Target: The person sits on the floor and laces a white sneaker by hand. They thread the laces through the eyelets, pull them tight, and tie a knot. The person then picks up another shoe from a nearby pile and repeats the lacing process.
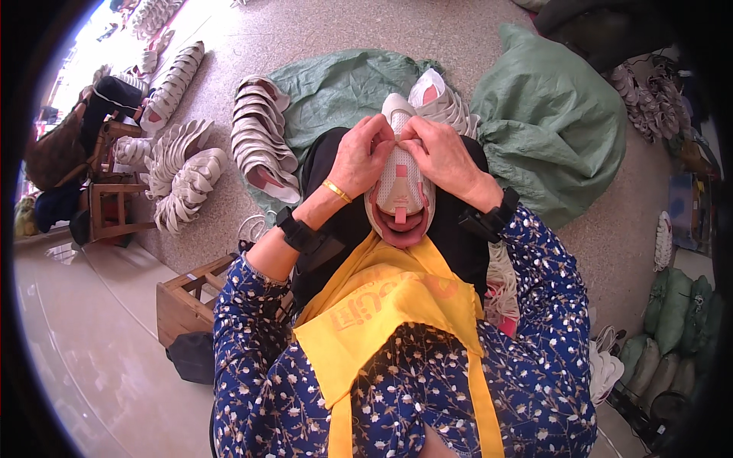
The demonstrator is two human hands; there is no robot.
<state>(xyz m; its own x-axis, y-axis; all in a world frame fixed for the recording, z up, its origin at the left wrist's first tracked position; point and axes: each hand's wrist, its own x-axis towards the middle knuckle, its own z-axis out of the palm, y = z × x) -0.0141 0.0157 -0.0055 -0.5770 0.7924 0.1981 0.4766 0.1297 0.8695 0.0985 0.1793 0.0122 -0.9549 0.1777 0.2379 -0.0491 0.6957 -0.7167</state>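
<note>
A white and pink shoe upper [400,187] is held over the lap, above a yellow apron [382,313]. Its toe end is pinched by the fingers of the left hand [360,156] and of the right hand [443,156], both clenched on it, thumbs nearly touching. Stacks of shoe uppers [259,141] are laid on the floor [321,23] beside a green sack [550,114].
</note>
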